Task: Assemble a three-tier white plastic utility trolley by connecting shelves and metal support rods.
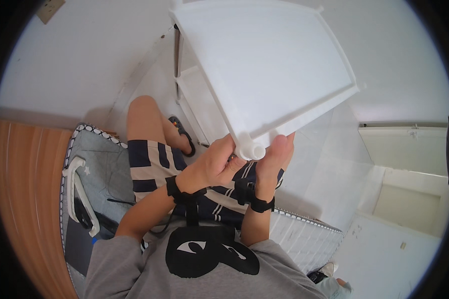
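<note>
A white plastic shelf rack (264,65) stands before me, its top tier tilted with one corner toward me. That near corner ends in a round white socket (252,150). My left hand (217,162) is closed around the corner just left of the socket, thumb pressed below it. My right hand (276,154) holds the tier's front edge just right of the socket, its thumb up against the rim; its other fingers are mostly hidden under the edge. A lower tier (197,92) and a dark upright post (177,52) show beneath the top one.
Left of me, a white plastic bracket-like piece (79,199) lies on a grey mat (102,164), beside dark items. A wood-grain panel (27,199) borders the mat. My foot in a dark sandal (184,137) is near the rack's base. White cabinets (406,149) stand at right.
</note>
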Demonstrator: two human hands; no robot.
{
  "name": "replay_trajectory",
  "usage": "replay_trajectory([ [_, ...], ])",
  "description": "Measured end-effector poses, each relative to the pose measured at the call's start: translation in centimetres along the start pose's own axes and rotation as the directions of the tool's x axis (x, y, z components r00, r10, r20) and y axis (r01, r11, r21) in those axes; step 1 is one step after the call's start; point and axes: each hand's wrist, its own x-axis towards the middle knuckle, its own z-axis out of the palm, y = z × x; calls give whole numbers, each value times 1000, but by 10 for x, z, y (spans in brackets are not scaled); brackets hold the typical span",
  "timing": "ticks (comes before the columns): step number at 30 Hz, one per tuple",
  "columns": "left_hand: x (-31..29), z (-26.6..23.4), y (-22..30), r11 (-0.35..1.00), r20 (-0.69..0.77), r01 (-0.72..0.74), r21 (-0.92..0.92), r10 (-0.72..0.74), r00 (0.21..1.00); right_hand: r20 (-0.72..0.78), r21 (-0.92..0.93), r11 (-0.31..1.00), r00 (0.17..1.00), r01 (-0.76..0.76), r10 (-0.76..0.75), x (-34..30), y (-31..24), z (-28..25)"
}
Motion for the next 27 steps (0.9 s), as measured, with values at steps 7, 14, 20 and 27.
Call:
replay_trajectory([
  [7, 2, -8, 8, 999, 85, -23, 43, 20, 996, 198, 156, 585, 555, 796, -808, 1, 29, -29],
  [14, -1, -5, 7, 990, 123, 126, -64, -117, 985, 237, -414, 327, 448, 849, -862, 13, 43, -30],
  [20, -4, -6, 5, 992, 172, 123, 11, -123, 977, 272, -477, 175, 334, 861, -903, 35, 31, -22],
  [27, -9, 0, -4, 999, 92, 1, 33, -4, 996, 506, -483, 213, 469, 849, -724, 30, -28, -20],
])
